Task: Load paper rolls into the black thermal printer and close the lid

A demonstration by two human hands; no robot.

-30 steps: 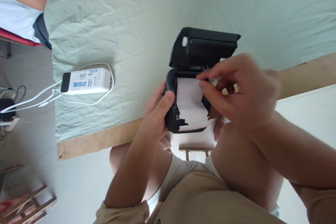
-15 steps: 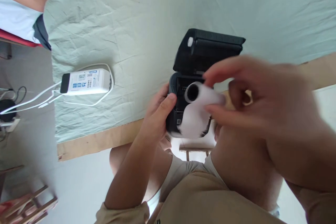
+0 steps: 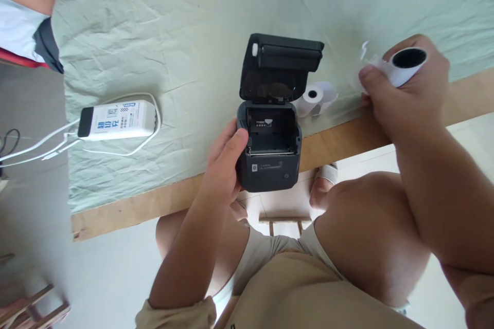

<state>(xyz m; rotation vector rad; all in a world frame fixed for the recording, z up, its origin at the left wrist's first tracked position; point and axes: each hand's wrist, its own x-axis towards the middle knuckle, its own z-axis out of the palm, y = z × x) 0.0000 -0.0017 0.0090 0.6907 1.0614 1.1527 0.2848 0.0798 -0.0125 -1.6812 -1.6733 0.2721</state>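
Now, in the head view, the left hand is closed on the side of a black printer. The thumb presses on the near side, by the rim, and the other fingers go round the back, where they are mostly hidden. The printer is just to the right of this hand. Its lid is wide open and stands up past the left hand's fingertips, so the dark inside shows. I cannot tell if the printer sits on the table or is held up over its wooden edge.

The right hand is well apart from the left one. It is curled round a white paper roll, with the thumb on the near side and the black hole facing up. A torn, loose bit of paper pokes out to the left, past that thumb. I cannot tell if this hand touches the cloth under it.

Between the two hands, a small white roll lies on the cloth, just beside the printer. Its loose paper points toward the right hand. Well to the left of the left hand, a white block lies with white cords round it.
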